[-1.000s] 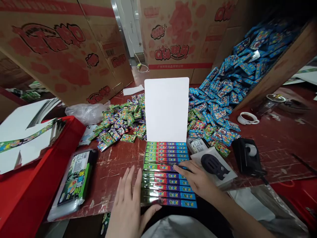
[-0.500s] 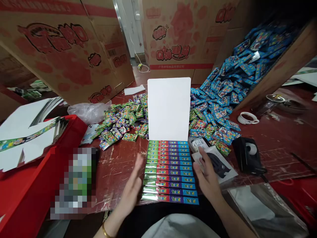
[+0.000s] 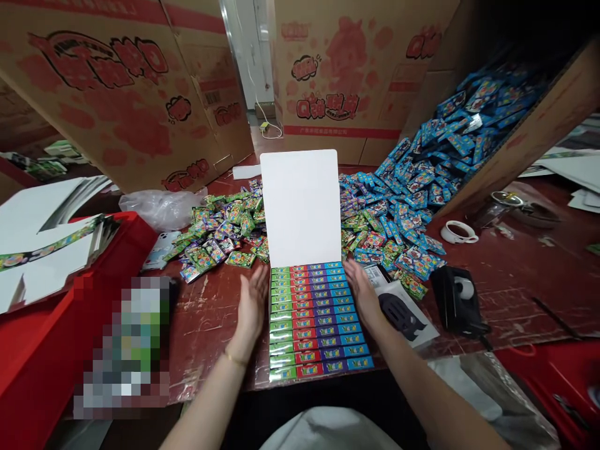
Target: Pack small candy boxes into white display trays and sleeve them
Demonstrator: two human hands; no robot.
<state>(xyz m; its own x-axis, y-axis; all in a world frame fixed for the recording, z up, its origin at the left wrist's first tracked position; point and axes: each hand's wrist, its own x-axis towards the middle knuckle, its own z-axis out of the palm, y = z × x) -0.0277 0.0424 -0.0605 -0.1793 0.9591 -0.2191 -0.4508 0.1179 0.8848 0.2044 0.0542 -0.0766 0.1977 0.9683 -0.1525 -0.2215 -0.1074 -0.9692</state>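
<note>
A flat display box [image 3: 315, 325] lies on the red table in front of me, filled with several rows of green, red, purple and blue candy packets. Its white lid [image 3: 300, 206] stands upright at the far end. My left hand [image 3: 252, 302] is open, fingers straight, against the left side of the box near its far end. On the box's right side, also near the far end, my right hand [image 3: 360, 294] rests open. Neither hand holds anything.
Loose green packets [image 3: 220, 234] lie left of the lid, blue packets [image 3: 422, 162] spill from a tipped carton on the right. A tape dispenser [image 3: 454, 300], a card with a black shape [image 3: 403, 312], a phone [image 3: 159, 247], a red crate [image 3: 51, 337] and big cartons [image 3: 117, 94] surround the spot.
My hands lifted off the packet rows, moved apart and then forward along both sides of the box to its far end. The view shifted slightly.
</note>
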